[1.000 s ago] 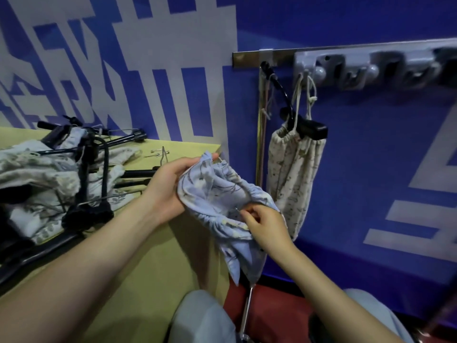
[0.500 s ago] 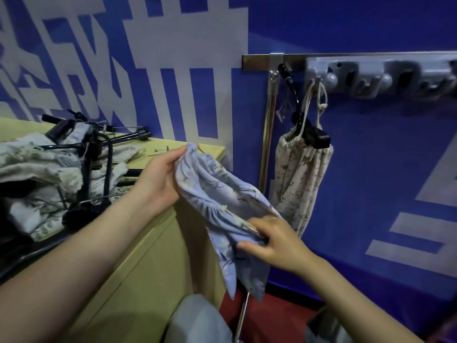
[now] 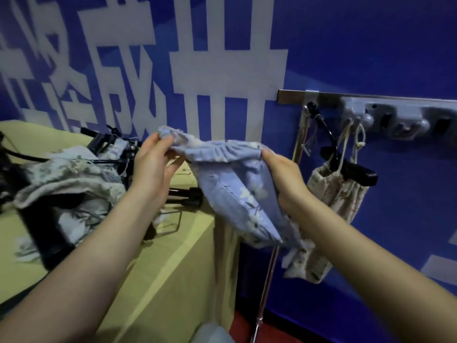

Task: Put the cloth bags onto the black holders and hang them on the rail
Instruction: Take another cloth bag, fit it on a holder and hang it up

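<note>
Staged work booth: printed blue backdrop, hook rail.

The light was dim and bluish. Motion blur smeared the blue floral bag and both forearms. Wide-angle distortion bent the frame's edges; deep shadow hid the table's left clutter.

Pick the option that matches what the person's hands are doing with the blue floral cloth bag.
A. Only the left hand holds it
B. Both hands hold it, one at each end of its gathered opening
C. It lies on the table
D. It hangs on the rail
B: the left hand and right hand each grip an end of the blue bag's gathered opening, holding it up in the air.
</note>
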`<control>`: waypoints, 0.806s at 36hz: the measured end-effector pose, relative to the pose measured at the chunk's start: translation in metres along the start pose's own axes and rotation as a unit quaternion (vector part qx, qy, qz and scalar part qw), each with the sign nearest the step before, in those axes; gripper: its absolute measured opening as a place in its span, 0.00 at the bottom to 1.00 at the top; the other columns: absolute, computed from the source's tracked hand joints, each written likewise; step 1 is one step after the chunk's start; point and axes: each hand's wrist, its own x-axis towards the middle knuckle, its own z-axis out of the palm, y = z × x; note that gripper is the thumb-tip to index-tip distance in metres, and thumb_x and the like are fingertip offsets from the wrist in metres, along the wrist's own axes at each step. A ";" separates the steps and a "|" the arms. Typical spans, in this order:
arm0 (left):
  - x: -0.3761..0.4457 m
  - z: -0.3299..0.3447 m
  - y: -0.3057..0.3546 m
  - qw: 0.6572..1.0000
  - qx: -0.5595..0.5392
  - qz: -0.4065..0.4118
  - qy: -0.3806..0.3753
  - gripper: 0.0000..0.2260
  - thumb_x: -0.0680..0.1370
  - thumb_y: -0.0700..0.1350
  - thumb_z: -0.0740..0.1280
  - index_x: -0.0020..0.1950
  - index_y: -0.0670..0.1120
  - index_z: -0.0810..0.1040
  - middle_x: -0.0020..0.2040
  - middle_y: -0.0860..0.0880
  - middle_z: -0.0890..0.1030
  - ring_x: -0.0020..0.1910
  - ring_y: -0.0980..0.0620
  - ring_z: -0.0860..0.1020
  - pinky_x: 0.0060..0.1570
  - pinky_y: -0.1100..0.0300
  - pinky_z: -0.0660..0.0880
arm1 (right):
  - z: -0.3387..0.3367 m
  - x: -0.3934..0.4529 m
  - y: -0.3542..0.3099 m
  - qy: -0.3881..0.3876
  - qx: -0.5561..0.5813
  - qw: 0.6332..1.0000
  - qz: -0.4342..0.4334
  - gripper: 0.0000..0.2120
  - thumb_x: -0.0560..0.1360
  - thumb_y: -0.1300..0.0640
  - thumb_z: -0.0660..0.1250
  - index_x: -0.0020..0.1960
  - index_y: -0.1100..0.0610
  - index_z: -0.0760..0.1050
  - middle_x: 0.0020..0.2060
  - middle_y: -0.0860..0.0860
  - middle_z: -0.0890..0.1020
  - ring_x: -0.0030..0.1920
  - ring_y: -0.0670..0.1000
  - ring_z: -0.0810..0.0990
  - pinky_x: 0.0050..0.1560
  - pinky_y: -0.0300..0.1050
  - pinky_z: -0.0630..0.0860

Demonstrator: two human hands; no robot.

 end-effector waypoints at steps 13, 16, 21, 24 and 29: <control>0.007 -0.010 0.008 0.982 -0.045 -0.143 0.115 0.06 0.80 0.41 0.61 0.46 0.46 0.75 0.38 0.50 0.75 0.34 0.53 0.73 0.35 0.62 0.70 | 0.109 0.084 -0.033 -0.026 -0.139 0.980 -0.143 0.13 0.82 0.51 0.56 0.51 0.61 0.73 0.44 0.55 0.75 0.44 0.50 0.73 0.44 0.46 0.69; 0.010 -0.013 0.013 0.980 -0.028 -0.146 0.131 0.07 0.80 0.42 0.61 0.43 0.46 0.75 0.38 0.50 0.75 0.34 0.54 0.73 0.32 0.63 0.70 | 0.121 0.076 -0.006 -0.174 -0.191 0.964 -0.069 0.20 0.81 0.53 0.60 0.71 0.56 0.65 0.67 0.56 0.71 0.66 0.54 0.70 0.61 0.47 0.70; 0.015 -0.016 0.033 0.985 0.020 -0.071 0.156 0.08 0.80 0.40 0.60 0.44 0.47 0.76 0.37 0.49 0.74 0.33 0.54 0.72 0.30 0.64 0.70 | 0.135 0.052 0.002 -0.146 -0.223 0.951 -0.158 0.22 0.79 0.56 0.61 0.72 0.52 0.65 0.71 0.54 0.68 0.72 0.53 0.62 0.69 0.48 0.61; 0.010 -0.016 0.043 0.983 0.079 0.012 0.163 0.10 0.80 0.38 0.57 0.47 0.48 0.77 0.41 0.49 0.76 0.35 0.54 0.73 0.34 0.62 0.71 | 0.144 0.041 -0.012 -0.159 -0.237 0.942 -0.176 0.20 0.79 0.55 0.61 0.70 0.53 0.68 0.68 0.54 0.72 0.69 0.54 0.67 0.69 0.53 0.66; 0.000 -0.012 0.066 0.984 0.128 0.035 0.120 0.11 0.80 0.38 0.57 0.47 0.48 0.77 0.42 0.50 0.76 0.36 0.55 0.74 0.36 0.62 0.72 | 0.155 0.025 -0.041 -0.232 -0.270 0.919 -0.168 0.15 0.78 0.58 0.60 0.64 0.54 0.73 0.57 0.51 0.80 0.53 0.48 0.77 0.56 0.45 0.74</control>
